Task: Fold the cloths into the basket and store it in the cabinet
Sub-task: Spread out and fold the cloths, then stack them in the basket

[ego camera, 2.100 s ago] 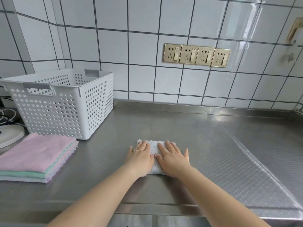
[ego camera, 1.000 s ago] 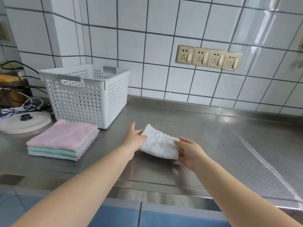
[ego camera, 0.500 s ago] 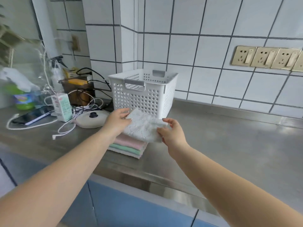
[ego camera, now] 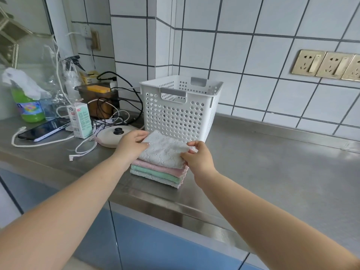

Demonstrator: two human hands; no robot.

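Where it lay alone, white cloth (both hands pinching) now tops the stack.

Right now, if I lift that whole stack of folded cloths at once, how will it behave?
The stack of folded cloths looks soft, so it would probably sag at unsupported edges. Its separate layers may slide apart unless squeezed. It seems light; both hands, left and right, should manage easily.

I am looking at a home kitchen: a stainless-steel counter runs under white tiled walls, brass sockets sit far right, blue cabinet fronts lie below, and a green bottle, a carton and cables crowd the far left
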